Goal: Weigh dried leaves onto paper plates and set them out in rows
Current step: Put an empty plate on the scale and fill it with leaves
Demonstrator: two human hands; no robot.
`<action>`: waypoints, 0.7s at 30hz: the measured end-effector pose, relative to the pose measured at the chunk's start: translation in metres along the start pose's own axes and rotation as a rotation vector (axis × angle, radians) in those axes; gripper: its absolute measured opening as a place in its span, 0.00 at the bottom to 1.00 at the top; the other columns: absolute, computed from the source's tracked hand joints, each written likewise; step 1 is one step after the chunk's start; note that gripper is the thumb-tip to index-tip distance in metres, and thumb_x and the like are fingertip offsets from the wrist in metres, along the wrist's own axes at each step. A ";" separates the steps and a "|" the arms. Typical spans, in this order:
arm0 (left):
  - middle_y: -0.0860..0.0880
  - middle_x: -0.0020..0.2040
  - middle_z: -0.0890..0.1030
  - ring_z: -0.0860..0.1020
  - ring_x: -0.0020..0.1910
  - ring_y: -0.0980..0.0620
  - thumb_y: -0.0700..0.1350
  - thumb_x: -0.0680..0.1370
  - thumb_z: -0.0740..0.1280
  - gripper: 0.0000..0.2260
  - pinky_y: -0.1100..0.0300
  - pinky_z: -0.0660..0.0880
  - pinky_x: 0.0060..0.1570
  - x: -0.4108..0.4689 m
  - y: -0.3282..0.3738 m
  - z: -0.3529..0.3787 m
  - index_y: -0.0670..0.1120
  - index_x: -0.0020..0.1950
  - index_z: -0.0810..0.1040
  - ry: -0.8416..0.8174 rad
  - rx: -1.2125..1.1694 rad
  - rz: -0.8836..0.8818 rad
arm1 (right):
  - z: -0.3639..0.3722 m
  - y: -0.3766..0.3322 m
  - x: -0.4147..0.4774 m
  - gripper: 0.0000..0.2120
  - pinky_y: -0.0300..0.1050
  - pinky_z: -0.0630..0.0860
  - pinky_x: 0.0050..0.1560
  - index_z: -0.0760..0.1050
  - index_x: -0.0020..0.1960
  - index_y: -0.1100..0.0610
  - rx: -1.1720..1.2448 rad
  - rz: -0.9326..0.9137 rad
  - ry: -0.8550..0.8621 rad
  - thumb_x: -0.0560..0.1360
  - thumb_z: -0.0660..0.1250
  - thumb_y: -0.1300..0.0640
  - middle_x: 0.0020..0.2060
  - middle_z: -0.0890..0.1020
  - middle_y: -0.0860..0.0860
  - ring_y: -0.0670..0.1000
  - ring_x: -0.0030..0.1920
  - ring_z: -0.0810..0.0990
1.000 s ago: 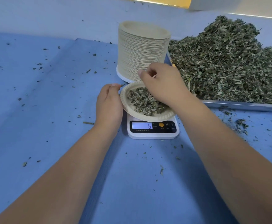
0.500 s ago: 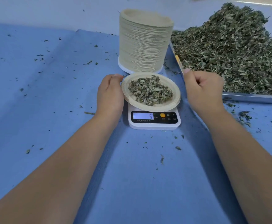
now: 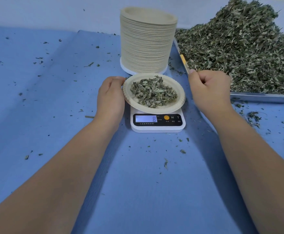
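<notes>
A paper plate (image 3: 180, 103) with a small heap of dried leaves (image 3: 153, 93) sits on a white kitchen scale (image 3: 158, 128), whose display shows 8. The plate hangs over the scale's left side. My left hand (image 3: 111, 98) is at the plate's left rim, with curled fingers holding its edge. To the right of the plate, my right hand (image 3: 208, 88) hovers by the tray corner, curled into a loose fist with nothing visible in it.
A tall stack of paper plates (image 3: 148, 43) stands right behind the scale. A metal tray (image 3: 262, 97) heaped with dried leaves (image 3: 239, 48) fills the back right. Leaf crumbs are scattered over the blue cloth (image 3: 146, 174).
My right hand left the plate and moved right toward the tray. The display went from 6 to 8. My left hand stayed at the plate's rim.
</notes>
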State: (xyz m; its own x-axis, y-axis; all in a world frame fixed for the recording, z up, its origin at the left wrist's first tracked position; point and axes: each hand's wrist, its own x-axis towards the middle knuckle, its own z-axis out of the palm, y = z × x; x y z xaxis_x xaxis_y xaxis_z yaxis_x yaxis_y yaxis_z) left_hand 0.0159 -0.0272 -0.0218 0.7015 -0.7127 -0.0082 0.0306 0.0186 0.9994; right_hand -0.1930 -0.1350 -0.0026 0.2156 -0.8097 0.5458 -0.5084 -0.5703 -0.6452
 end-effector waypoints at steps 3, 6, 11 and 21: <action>0.55 0.51 0.84 0.82 0.56 0.54 0.53 0.72 0.60 0.14 0.45 0.78 0.64 0.000 0.000 0.000 0.51 0.49 0.82 -0.001 0.001 0.007 | -0.002 0.003 0.002 0.23 0.38 0.56 0.27 0.61 0.28 0.54 -0.106 -0.009 0.006 0.79 0.63 0.49 0.21 0.64 0.47 0.47 0.24 0.62; 0.57 0.49 0.83 0.82 0.54 0.54 0.52 0.72 0.60 0.14 0.46 0.78 0.63 0.001 -0.001 0.001 0.50 0.50 0.83 -0.001 -0.004 0.007 | -0.003 -0.003 0.003 0.12 0.36 0.66 0.34 0.73 0.37 0.52 -0.111 0.005 -0.058 0.77 0.66 0.49 0.27 0.74 0.42 0.42 0.30 0.70; 0.66 0.40 0.81 0.80 0.44 0.63 0.53 0.73 0.59 0.16 0.57 0.76 0.51 0.002 -0.003 0.003 0.49 0.52 0.83 -0.002 0.005 0.022 | -0.003 -0.052 0.023 0.10 0.24 0.67 0.43 0.79 0.58 0.42 -0.197 -0.184 -0.453 0.77 0.69 0.47 0.50 0.81 0.36 0.31 0.43 0.75; 0.57 0.49 0.83 0.81 0.53 0.54 0.54 0.72 0.59 0.18 0.50 0.78 0.58 0.001 -0.001 0.002 0.49 0.54 0.82 0.011 -0.021 -0.005 | 0.027 -0.088 0.048 0.03 0.43 0.77 0.50 0.85 0.48 0.51 -0.469 -0.169 -0.659 0.78 0.72 0.54 0.43 0.83 0.45 0.47 0.48 0.81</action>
State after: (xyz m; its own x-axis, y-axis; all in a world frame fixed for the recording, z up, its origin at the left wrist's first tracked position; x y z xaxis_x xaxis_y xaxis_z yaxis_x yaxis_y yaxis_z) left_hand 0.0151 -0.0298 -0.0225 0.7088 -0.7053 -0.0139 0.0494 0.0299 0.9983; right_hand -0.1153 -0.1269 0.0661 0.6912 -0.7163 0.0957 -0.6889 -0.6932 -0.2122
